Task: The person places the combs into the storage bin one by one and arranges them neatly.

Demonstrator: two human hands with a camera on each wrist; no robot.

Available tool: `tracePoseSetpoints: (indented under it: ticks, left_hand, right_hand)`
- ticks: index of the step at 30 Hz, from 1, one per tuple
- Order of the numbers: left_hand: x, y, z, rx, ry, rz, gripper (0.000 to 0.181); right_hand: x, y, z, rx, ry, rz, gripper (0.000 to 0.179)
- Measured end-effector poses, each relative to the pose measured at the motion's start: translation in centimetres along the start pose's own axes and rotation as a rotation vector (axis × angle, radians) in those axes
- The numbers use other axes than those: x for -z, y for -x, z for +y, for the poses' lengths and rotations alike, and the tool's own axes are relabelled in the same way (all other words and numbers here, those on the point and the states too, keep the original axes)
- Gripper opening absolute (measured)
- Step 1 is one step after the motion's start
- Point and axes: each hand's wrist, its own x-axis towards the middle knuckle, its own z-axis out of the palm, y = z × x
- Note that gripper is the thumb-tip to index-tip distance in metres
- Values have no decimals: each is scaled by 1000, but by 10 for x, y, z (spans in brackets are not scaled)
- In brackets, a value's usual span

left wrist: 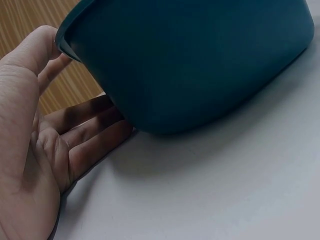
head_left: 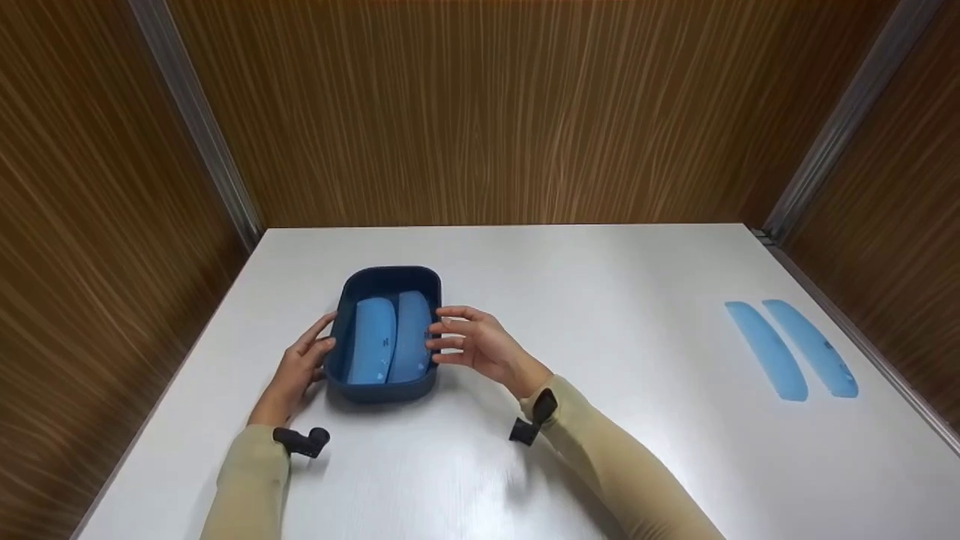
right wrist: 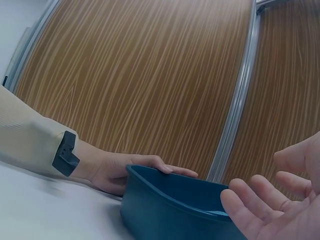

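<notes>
A dark blue deep tub with rounded corners stands on the white table. Inside it, side by side, lie two light blue curved flat pieces with small dark print. My left hand is at the tub's left side. In the left wrist view its thumb touches the rim, and its straight fingers rest against the wall low down. My right hand is at the right rim, fingers spread and loosely bent, their tips overlapping the right-hand piece in the head view. Nothing shows in its palm.
Two more light blue curved pieces lie flat near the table's right edge. Wood-grain panels with metal corner strips enclose the table at the back and both sides.
</notes>
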Motion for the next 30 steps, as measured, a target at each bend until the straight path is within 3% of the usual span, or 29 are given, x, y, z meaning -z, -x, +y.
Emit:
tracePoseSetpoints:
  ticks: [11,20,30]
  left_hand:
    - [6,1,0,10,6,3,53]
    - [6,3,-1,11,-39,7,53]
    - [5,3,1,0,-28,6,56]
  right_hand:
    - [13,5,-4,-5,47,59,38]
    - [28,13,-9,-14,62,97,34]
    - [45,22,-8,-25,84,126,34]
